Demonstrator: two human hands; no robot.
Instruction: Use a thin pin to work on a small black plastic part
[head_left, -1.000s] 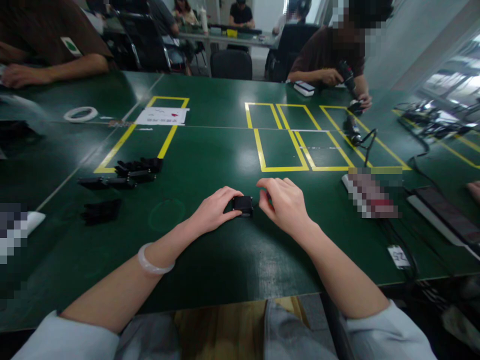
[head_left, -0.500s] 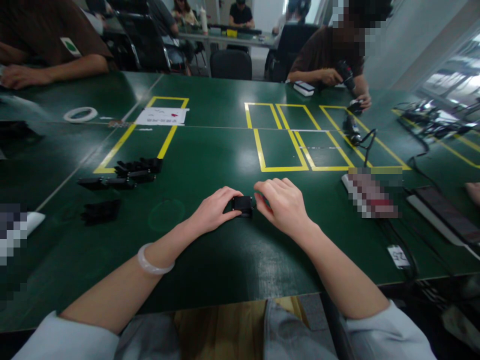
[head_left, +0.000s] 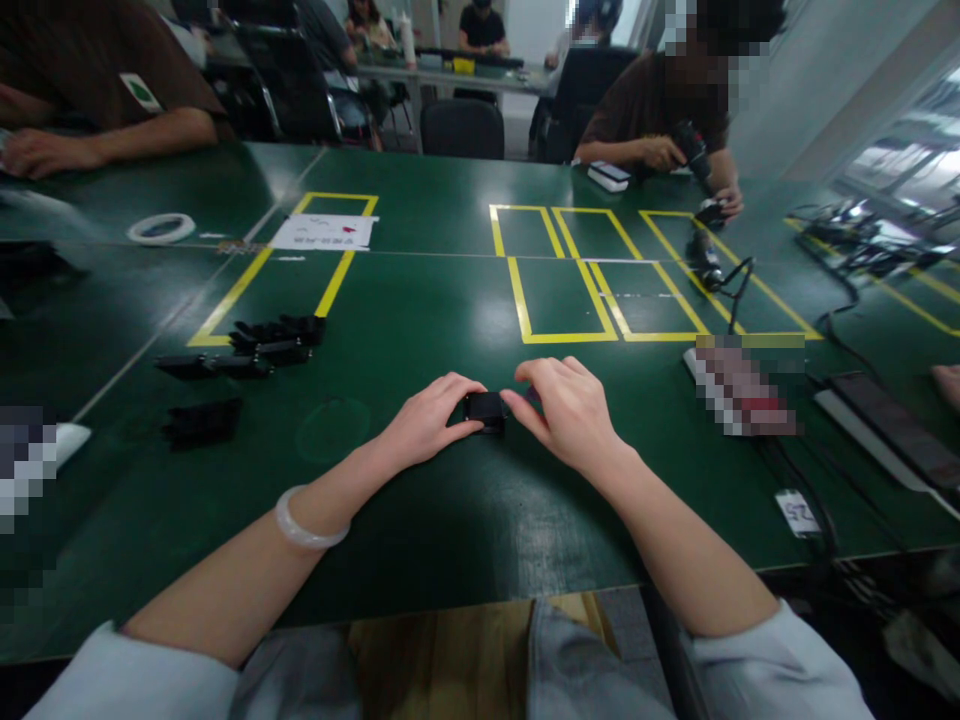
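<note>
A small black box-shaped part sits on the green table in front of me. My left hand grips its left side, thumb at the near edge and fingers at the far edge. At the part's right end is my right hand, its thumb tip at or just touching the edge. Its index finger is bent and held apart from the thumb, with nothing visible between them. Farther left lie several similar-looking black parts, plus another dark piece nearer to me.
Yellow tape rectangles mark the green table. A white paper sign and a tape roll lie at back left. Devices with cables are on the right. Across the table, a person holds a power screwdriver.
My right thumb has stretched left toward the part's edge, and the index finger has lifted away from the thumb. My left hand and the part have stayed still.
</note>
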